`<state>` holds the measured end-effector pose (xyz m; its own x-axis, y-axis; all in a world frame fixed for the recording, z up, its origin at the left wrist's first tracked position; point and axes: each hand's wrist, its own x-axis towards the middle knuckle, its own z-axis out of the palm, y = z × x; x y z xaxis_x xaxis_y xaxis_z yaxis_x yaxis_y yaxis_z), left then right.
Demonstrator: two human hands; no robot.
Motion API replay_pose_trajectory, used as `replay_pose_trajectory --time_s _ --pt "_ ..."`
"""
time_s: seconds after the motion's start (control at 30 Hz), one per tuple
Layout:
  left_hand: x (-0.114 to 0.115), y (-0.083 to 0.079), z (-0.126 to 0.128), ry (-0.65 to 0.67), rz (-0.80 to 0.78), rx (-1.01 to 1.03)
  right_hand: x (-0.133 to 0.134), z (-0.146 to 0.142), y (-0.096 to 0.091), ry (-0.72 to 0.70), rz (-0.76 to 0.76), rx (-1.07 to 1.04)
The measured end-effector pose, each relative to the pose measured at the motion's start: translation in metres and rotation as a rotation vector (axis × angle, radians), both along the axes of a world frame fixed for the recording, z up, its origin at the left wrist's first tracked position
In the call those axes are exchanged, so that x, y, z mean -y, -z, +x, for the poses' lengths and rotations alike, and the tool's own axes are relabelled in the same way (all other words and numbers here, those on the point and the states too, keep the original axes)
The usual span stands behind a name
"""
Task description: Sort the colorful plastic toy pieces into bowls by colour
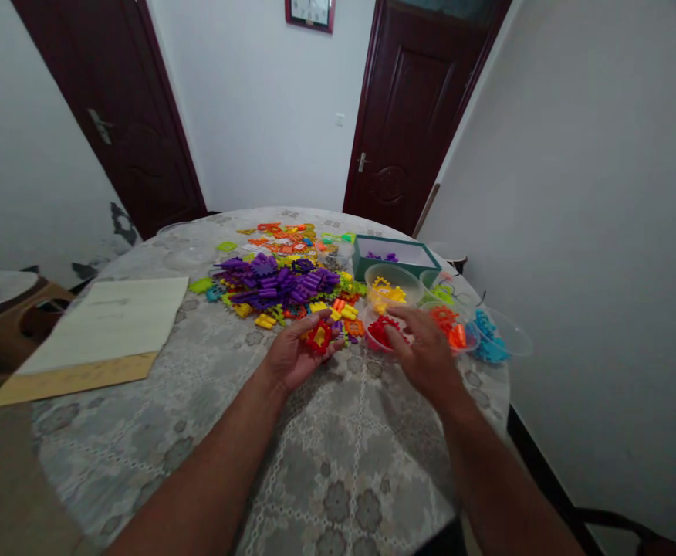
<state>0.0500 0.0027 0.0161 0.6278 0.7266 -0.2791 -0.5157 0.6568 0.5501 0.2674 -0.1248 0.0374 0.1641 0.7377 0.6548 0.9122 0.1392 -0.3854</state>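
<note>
On my feed the left hand (300, 355) cradles a red piece (320, 337) between thumb and fingers, yellow showing in its middle; the piece stands tilted up, and I can't make out a clear long axis. Directly right of that grip, a short way off, sits the clear bowl (377, 347) with red bits (380, 330). The right hand (422, 347) is nearer to it, coming in from the right, fingers curled over the bowl; I can't tell whether they pinch anything.

I see the purple pile (280, 282) beyond the left grip and to its left, with loose yellow tubes (265, 320) near its wrist side. Just beyond the right fingers are the yellow bits (389, 293) in their bowl, then the box (393, 266). Orange bits (445, 318) crowd the right hand's far side, blue bits (489, 341) farther right. Between the two hands I find only bare cloth (356, 386).
</note>
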Motion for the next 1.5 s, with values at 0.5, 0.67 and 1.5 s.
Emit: replay_pose_trajectory --time_s 0.5,0.67,1.5 --pt "0.005 0.002 0.004 0.087 0.12 0.005 -0.026 -0.066 0.025 -0.178 0.015 -0.131" --pt "-0.003 0.002 -0.001 0.09 0.012 0.073 -0.021 -0.02 0.025 0.189 0.143 0.071" --pt "0.01 0.003 0.007 0.12 0.312 -0.007 -0.02 -0.082 0.035 -0.164 0.098 0.002"
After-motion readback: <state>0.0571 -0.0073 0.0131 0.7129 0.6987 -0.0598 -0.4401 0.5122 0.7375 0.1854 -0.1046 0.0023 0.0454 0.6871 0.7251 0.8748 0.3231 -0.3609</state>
